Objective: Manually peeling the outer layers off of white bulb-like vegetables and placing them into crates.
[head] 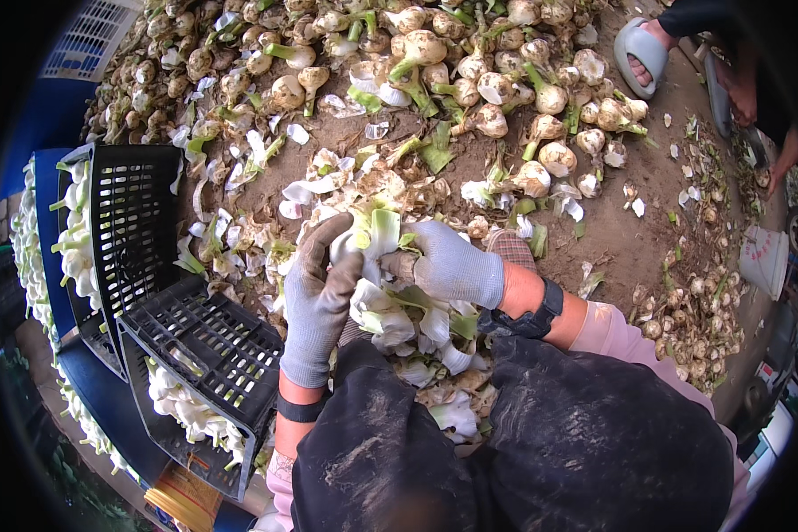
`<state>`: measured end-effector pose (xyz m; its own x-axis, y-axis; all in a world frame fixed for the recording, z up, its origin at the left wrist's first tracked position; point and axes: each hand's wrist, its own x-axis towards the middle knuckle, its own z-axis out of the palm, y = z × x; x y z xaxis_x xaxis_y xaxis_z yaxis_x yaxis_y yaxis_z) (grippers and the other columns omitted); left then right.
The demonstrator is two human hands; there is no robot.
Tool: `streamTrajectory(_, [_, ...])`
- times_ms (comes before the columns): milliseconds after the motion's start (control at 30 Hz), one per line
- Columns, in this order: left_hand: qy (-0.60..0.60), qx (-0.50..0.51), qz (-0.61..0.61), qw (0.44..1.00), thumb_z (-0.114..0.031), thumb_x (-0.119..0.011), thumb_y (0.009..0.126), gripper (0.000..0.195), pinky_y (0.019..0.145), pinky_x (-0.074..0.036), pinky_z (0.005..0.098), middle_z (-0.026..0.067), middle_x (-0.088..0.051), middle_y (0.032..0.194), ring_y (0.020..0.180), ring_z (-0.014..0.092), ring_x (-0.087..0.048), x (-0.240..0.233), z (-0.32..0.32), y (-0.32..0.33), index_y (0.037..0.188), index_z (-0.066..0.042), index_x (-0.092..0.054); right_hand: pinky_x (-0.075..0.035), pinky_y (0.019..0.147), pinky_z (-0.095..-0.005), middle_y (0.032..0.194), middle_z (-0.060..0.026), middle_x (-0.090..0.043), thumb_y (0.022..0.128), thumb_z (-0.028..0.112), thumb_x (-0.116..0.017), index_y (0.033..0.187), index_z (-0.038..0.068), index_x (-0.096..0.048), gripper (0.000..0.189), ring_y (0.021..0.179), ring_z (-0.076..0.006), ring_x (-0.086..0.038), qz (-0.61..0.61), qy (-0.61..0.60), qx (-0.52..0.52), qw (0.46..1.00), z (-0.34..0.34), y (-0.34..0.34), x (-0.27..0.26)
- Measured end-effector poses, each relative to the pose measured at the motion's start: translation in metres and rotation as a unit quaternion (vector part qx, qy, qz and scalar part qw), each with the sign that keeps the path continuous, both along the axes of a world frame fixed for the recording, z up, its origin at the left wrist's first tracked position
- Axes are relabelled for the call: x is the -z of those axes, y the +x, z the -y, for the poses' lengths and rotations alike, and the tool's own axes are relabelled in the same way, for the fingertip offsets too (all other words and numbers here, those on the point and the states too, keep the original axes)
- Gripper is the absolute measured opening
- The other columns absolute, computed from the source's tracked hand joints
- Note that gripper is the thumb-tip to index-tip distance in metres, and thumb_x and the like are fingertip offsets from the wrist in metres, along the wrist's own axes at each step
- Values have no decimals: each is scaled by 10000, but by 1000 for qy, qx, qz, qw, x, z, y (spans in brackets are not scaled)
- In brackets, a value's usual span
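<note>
In a grey work glove with a dirt-stained palm, my left hand [316, 299] cups a pale garlic bulb [346, 245] between thumb and fingers. My right hand [452, 263], gloved the same way, pinches the bulb's green-white outer leaf [384, 229] with thumb and bent fingers. Much of the bulb is covered by the gloves. Just below both hands, a heap of stripped garlic skins [386, 319] lies between my dark-trousered knees.
Unpeeled garlic bulbs [422, 48] are piled on the soil ahead. To the left, black plastic crates [136, 219] hold cleaned white garlic [189, 405]. Another person's slippered foot [642, 60] is at upper right. A white bucket [765, 259] stands at far right, near small scattered bulbs [695, 332].
</note>
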<state>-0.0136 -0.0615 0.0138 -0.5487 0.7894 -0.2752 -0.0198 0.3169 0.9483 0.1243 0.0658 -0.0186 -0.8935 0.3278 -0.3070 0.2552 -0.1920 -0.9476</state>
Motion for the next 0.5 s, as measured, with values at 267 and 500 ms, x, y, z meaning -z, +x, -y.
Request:
streamTrajectory(267, [67,-74,338,936,-256,-511,973,382,874,-498,310,139,-627,1089,994,213,-623,-4,11,0,1145,80,-569,-504,674,-458,797,-204,-621,783,233,-628,903,7,-613,257,755,-389,-630,137,388,-90,907,-18,23,2])
streamTrajectory(500, [215,-252,470,818,-292,-462,985,458,961,-453,464,172,-525,1301,1250,393,-458,-12,21,-24,1277,62,-472,-517,720,-406,884,-175,-672,763,169,-579,1050,79,-657,312,812,-337,-659,59,101,-539,834,4,44,-46])
